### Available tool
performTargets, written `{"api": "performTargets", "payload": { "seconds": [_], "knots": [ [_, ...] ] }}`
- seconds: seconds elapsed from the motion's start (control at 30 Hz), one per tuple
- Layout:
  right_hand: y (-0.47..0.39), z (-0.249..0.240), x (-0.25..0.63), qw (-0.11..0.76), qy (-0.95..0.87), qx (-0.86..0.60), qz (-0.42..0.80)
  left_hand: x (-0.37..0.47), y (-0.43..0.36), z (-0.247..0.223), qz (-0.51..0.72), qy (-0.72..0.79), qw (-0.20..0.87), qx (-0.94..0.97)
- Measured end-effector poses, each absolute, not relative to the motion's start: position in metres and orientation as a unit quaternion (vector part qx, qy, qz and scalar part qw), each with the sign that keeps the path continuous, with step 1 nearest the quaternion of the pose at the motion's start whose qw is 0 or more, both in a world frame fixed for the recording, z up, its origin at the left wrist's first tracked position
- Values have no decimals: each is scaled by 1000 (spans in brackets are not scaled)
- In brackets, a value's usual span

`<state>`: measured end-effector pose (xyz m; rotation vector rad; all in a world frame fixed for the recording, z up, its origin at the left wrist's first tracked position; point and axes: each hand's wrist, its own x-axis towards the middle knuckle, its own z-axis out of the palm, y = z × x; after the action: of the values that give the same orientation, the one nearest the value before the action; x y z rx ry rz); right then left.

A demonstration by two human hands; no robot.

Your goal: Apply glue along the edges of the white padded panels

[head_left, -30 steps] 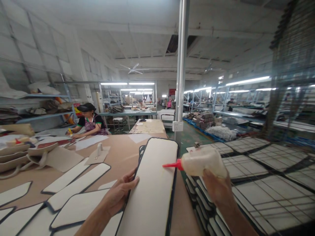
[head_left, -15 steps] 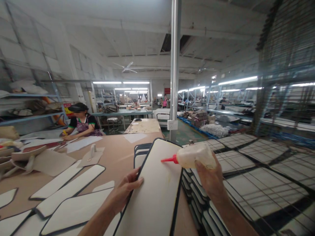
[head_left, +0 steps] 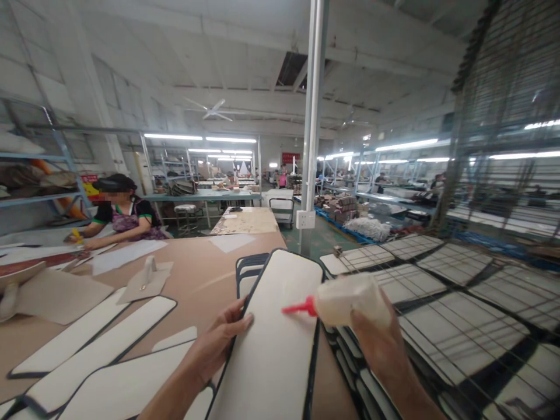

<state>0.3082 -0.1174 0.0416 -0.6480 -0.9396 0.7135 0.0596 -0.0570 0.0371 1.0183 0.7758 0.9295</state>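
Note:
My left hand (head_left: 223, 338) grips the left edge of a long cream panel (head_left: 275, 356) with dark edging, thumb on its face. The panel is tilted up toward me above the table. In my right hand (head_left: 380, 338) is a translucent squeeze bottle (head_left: 350, 298), held on its side with fingers wrapped round it. Its red nozzle (head_left: 300, 306) points left, over the panel's upper half; whether the tip touches the surface I cannot tell. Behind the panel, a stack of similar dark-edged pieces (head_left: 249, 274) shows in part.
Loose cream panels (head_left: 105, 344) and a beige piece with a strap loop (head_left: 149, 277) lie on the brown table (head_left: 196, 262). On the right, a wire rack (head_left: 464, 326) holds more panels. A metal post (head_left: 311, 140) rises ahead. A co-worker (head_left: 125, 213) sits at far left.
The bottle has moved slightly down along the panel, its nozzle shifting a little left. My view has turned slightly right. Both hands keep their hold.

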Motion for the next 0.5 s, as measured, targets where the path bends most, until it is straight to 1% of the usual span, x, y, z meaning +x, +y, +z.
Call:
{"api": "performTargets", "payload": {
  "seconds": [0.07, 0.1, 0.17, 0.23, 0.3, 0.37, 0.47, 0.5],
  "knots": [
    [-127, 27, 298, 735, -458, -291, 405, 54, -51, 32, 422, 356, 705, 444],
    [-129, 24, 296, 725, -468, -289, 415, 52, -49, 30, 423, 360, 706, 440],
    [-125, 31, 296, 753, -458, -291, 374, 50, -46, 28, 419, 361, 708, 438],
    [-115, 44, 300, 810, -423, -286, 287, 49, -45, 28, 408, 360, 713, 441],
    [-110, 50, 302, 828, -410, -297, 241, 47, -44, 28, 400, 358, 720, 439],
    [-116, 44, 298, 799, -429, -313, 284, 42, -42, 25, 393, 368, 723, 432],
    [-131, 28, 286, 724, -473, -291, 409, 28, -33, 11, 381, 434, 708, 405],
    [-134, 26, 283, 722, -472, -291, 413, 23, -28, 4, 381, 458, 699, 395]
  ]
}}
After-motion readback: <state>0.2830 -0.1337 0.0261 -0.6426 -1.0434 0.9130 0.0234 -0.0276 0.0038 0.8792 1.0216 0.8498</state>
